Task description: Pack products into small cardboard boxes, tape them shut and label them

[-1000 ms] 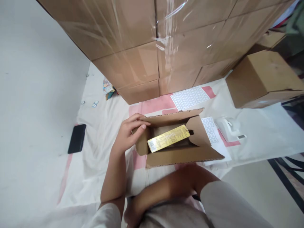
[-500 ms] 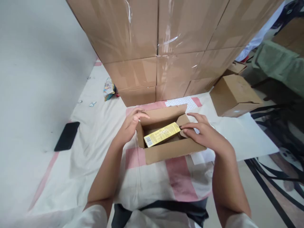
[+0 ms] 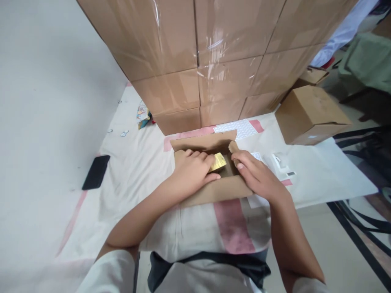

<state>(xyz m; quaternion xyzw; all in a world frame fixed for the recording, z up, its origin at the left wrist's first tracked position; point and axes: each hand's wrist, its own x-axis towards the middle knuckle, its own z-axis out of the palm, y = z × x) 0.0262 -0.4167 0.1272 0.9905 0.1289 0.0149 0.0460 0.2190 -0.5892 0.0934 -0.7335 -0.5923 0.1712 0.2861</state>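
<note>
An open cardboard box sits in front of me with its flaps up. Inside it lies a small yellow carton, of which only the right end shows. My left hand reaches over the box's left part, its fingers closed over the yellow carton and its thumb toward the near flap. At the right end, my right hand is closed on the box's side flap. The left part of the yellow carton is hidden under my left hand.
Taped cardboard boxes are stacked behind. Another box stands at the right, near a small white object. A black phone lies at the left by the wall. A colourful packet sits beside the stack.
My left hand has moved right from the box's left edge onto the yellow carton, which now sits lower inside. My right hand has left the carton's end for the side flap.
</note>
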